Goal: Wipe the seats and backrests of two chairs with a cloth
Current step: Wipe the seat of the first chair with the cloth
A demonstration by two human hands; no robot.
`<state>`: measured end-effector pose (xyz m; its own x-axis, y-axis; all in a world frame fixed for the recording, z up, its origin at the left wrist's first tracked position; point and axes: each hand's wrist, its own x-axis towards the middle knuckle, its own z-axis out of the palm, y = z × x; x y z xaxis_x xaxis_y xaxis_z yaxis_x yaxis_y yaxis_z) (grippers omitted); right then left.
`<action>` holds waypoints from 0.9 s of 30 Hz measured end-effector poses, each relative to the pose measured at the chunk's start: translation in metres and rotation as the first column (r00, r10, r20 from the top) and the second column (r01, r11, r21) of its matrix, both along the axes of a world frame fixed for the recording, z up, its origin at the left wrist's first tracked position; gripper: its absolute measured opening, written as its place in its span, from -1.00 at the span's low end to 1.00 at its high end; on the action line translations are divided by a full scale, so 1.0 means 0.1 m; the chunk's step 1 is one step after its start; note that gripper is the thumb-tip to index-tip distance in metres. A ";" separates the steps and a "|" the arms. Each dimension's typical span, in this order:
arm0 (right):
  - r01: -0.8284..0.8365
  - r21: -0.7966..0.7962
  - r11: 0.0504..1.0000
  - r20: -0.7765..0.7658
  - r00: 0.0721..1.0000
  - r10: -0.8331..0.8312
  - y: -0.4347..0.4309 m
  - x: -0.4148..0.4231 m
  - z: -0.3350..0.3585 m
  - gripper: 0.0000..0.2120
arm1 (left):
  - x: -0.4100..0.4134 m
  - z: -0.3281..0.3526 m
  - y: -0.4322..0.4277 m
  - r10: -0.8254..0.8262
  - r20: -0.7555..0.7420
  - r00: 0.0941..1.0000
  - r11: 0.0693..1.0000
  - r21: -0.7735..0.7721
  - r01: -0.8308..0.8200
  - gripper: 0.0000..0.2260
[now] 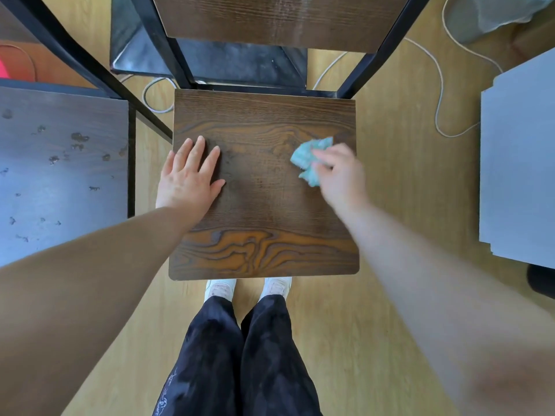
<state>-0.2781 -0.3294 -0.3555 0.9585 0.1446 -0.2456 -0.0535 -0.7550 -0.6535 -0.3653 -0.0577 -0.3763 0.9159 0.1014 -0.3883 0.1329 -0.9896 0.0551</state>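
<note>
A chair with a dark wood-grain seat and black metal frame stands right below me. Its wooden backrest is at the top of the view. My left hand lies flat on the seat's left side, fingers straight and spread. My right hand, blurred by motion, holds a crumpled light-blue cloth against the seat's right half. A second chair's seat, dark and speckled with marks, is at the left edge.
A grey board or tabletop fills the right side. A white cord loops over the light wooden floor. A black box-like object sits behind the chair. My dark trousers and white shoes stand at the seat's front edge.
</note>
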 end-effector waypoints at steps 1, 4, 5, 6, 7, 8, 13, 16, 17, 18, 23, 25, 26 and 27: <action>0.049 -0.036 0.998 -0.004 0.999 -0.049 -0.07 0.26 -0.02 -0.77 | 0.02 -0.01 0.00 0.002 -0.001 1.000 1.000 0.002 -0.002 -0.42; 0.149 -0.130 0.980 0.018 0.989 -0.148 -0.26 0.91 -0.09 -0.74 | 0.05 -0.05 0.00 0.008 -0.014 1.000 1.000 -0.002 -0.008 -0.43; 0.163 -0.152 0.975 0.021 0.987 -0.162 -0.29 1.06 -0.12 -0.73 | 0.06 -0.07 0.00 0.007 -0.017 1.000 1.000 0.000 -0.007 -0.43; 0.162 -0.169 0.972 0.018 0.987 -0.161 -0.32 1.17 -0.15 -0.72 | 0.06 -0.08 0.01 0.000 -0.017 1.000 1.000 0.007 0.000 -0.43; 0.148 -0.186 0.971 0.010 0.989 -0.148 -0.33 1.24 -0.19 -0.71 | 0.06 -0.09 0.01 -0.009 -0.016 1.000 1.000 0.017 0.009 -0.43; 0.128 -0.203 0.971 -0.001 0.991 -0.131 -0.34 1.30 -0.23 -0.71 | 0.05 -0.10 0.02 -0.017 -0.014 1.000 1.000 0.025 0.018 -0.42; 0.046 -0.251 0.967 -0.027 0.998 -0.055 -0.39 1.36 -0.29 -0.71 | 0.04 -0.12 0.04 -0.036 -0.005 0.999 0.999 0.037 0.036 -0.42; -0.019 -0.229 0.973 -0.051 0.999 0.008 -0.48 1.26 -0.25 -0.72 | 0.04 -0.12 0.04 -0.029 -0.008 1.000 0.999 0.041 0.030 -0.42; -0.043 -0.222 0.974 -0.054 0.998 0.032 -0.52 1.18 -0.24 -0.73 | 0.04 -0.12 0.04 -0.030 -0.009 1.000 0.999 0.040 0.030 -0.42; -0.063 -0.216 0.974 -0.058 0.997 0.052 -0.58 1.05 -0.24 -0.74 | 0.04 -0.11 0.04 -0.035 -0.011 0.999 0.999 0.038 0.035 -0.42; -0.167 -0.169 0.971 0.033 0.984 0.175 -0.91 0.16 -0.25 -0.78 | 0.05 -0.10 0.03 -0.046 -0.018 0.999 0.998 0.033 0.047 -0.42; -0.186 -0.191 0.964 0.069 0.977 0.202 -1.01 -0.21 -0.26 -0.78 | 0.04 -0.10 0.03 -0.049 -0.012 0.999 0.998 0.035 0.049 -0.43; -0.179 -0.204 0.962 0.078 0.977 0.199 -1.03 -0.38 -0.25 -0.79 | 0.04 -0.10 0.03 -0.046 -0.006 0.999 0.998 0.033 0.046 -0.43; -0.167 -0.220 0.961 0.087 0.978 0.190 -1.05 -0.55 -0.23 -0.79 | 0.05 -0.10 0.02 -0.044 -0.004 0.999 0.999 0.031 0.044 -0.43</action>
